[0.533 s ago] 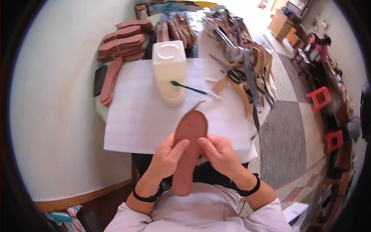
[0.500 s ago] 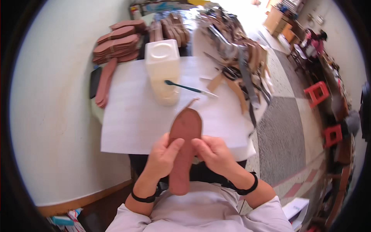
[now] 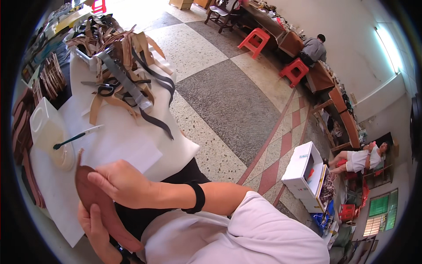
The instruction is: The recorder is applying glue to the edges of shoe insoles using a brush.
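A reddish-brown shoe insole [image 3: 113,220] is held between both hands at the lower left, slightly bent, with a thin strip [image 3: 80,157] sticking out at its upper end. My right hand [image 3: 122,184] grips the upper part, thumb on the face. Lower down, my left hand [image 3: 92,226] pinches the other edge, its thumb on top. Beyond the insole, a whitish plastic container [image 3: 50,121] rests on white sheeting [image 3: 114,149], and a dark-bristled toothbrush [image 3: 75,137] lies across it. Black-handled scissors [image 3: 107,89] lie among cut strips [image 3: 127,88].
Stacked insoles [image 3: 21,127] line the table's left side. On the floor to the right stand a white box [image 3: 303,169] and red stools [image 3: 255,42]. A person [image 3: 314,49] sits by a long bench along the wall; another person [image 3: 367,159] sits farther right.
The view has swung right, so the table now lies at the left. The insole is tilted and bent, and my right hand has moved up near its upper end.
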Tool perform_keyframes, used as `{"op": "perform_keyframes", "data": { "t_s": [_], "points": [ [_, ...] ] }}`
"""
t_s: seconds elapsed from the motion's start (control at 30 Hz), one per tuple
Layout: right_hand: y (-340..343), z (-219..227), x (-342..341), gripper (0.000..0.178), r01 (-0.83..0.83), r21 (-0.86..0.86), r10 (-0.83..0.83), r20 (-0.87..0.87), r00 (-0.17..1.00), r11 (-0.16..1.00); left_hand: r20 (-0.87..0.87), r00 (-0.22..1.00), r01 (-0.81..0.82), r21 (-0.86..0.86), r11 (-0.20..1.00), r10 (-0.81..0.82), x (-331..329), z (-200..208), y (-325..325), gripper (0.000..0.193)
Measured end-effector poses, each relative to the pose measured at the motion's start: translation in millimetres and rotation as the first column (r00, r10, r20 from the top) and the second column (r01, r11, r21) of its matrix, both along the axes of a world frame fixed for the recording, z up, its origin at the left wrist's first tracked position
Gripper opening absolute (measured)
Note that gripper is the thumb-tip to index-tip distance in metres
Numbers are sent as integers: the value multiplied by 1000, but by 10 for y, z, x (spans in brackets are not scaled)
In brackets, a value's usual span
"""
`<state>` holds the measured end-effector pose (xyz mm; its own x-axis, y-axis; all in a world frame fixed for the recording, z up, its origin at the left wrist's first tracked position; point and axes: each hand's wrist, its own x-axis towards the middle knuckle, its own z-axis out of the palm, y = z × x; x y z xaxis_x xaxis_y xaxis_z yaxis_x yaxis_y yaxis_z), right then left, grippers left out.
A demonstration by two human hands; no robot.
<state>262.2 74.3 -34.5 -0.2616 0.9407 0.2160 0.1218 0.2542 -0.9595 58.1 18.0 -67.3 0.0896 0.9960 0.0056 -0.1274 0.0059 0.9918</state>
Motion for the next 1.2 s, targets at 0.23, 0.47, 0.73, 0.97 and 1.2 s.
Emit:
{"op": "perform_keyframes", "data": {
  "t_s": [0.23,0.47,0.73,0.97,1.2],
  "points": [
    [-24,4,-22,40,6,-72,-8,-28,1000,997,23,1000,-1,-65,998,3,-64,-92,-71,41],
    [149,74,-33,38,-16,35,17,-46,999,999,55,994,99,-66,993,-95,-128,-49,-18,46],
    [150,35,2,33,-48,-69,39,-116,992,996,-46,974,215,-88,973,-220,12,57,80,50],
    [103,-15,-32,42,-15,-68,16,15,1000,998,-215,975,36,-51,998,-46,313,385,46,54],
    [-144,-126,-202,39,-81,2,79,202,976,997,-60,864,-501,-193,843,500,-276,-269,208,50]
  ]
}}
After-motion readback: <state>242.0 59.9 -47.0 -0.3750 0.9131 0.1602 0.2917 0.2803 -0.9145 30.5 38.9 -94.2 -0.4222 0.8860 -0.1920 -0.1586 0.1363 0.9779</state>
